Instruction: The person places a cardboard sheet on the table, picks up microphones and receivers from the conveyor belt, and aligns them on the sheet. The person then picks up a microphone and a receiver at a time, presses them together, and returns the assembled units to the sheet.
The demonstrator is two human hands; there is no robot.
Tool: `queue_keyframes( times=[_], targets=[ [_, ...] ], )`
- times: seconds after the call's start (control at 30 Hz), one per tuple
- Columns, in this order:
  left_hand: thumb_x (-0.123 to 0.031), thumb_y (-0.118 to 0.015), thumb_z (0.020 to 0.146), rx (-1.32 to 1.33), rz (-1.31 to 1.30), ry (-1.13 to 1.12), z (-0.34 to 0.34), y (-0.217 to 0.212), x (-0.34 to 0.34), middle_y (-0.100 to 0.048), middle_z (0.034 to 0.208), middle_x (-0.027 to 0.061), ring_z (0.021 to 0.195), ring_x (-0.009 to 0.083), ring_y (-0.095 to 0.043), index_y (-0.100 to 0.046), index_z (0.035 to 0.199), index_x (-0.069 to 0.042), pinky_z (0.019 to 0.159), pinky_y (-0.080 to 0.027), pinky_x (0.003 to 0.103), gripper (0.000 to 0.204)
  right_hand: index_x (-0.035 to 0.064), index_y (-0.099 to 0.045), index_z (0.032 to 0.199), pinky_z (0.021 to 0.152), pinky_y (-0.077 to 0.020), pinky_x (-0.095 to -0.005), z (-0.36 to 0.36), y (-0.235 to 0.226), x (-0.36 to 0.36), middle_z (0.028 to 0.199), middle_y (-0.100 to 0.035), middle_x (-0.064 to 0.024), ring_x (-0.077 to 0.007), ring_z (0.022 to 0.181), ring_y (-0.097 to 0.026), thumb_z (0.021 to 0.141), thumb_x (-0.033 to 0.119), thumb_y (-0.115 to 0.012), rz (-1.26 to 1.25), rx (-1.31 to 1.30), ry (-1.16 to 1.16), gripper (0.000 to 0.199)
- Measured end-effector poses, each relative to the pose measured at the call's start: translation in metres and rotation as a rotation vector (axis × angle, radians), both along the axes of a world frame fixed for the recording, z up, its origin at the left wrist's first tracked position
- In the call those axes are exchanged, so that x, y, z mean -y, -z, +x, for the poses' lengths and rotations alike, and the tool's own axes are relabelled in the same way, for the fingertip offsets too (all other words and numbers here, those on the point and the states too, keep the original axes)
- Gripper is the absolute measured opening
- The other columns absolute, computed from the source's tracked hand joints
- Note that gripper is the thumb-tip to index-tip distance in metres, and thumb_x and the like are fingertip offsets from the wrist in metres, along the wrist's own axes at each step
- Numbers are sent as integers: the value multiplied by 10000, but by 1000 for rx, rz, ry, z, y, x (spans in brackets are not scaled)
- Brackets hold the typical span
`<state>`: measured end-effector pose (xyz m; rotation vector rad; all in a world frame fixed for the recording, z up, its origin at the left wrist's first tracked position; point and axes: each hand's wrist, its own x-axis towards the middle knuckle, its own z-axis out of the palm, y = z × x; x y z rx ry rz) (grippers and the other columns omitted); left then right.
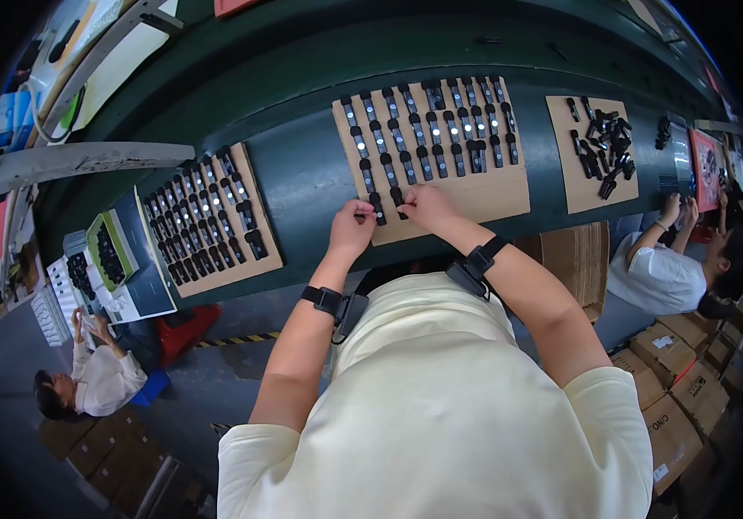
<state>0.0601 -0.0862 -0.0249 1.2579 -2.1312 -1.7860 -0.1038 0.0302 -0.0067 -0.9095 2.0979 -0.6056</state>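
Observation:
A brown cardboard sheet (484,195) lies on the dark green conveyor belt (302,173) in front of me, carrying rows of small black oblong parts (428,130). My left hand (352,227) rests at the sheet's near edge with fingers pinched on a black part (377,208) in the lowest row. My right hand (423,206) is close beside it, fingers closed on another black part (398,199). Both wrists wear black straps.
A second cardboard sheet (259,259) with rows of black parts lies to the left, a third (579,195) with a loose heap to the right. One seated person (99,376) is at left, another (661,272) at right. Cardboard boxes (678,381) stack at lower right.

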Motion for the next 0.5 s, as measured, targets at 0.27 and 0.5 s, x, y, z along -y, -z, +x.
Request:
queue_keyframes(
  times=[0.27, 0.5],
  targets=[
    [-76, -689, 818, 36, -33, 2, 1, 0, -1, -695, 851, 112, 733, 212, -659, -640, 930, -10, 707, -532, 323, 139, 27, -684, 840, 735, -524, -397, 4, -1, -3, 840, -684, -152, -328, 797, -659, 808, 180, -718, 28, -39, -21, 160],
    [-86, -689, 817, 45, -35, 4, 0, -1, 2, -696, 847, 116, 731, 219, -660, -638, 925, -9, 708, -532, 328, 142, 31, -682, 833, 753, -525, -403, 3, 3, -1, 850, -685, -152, -335, 823, -659, 805, 154, -698, 18, -10, -43, 127]
  ],
)
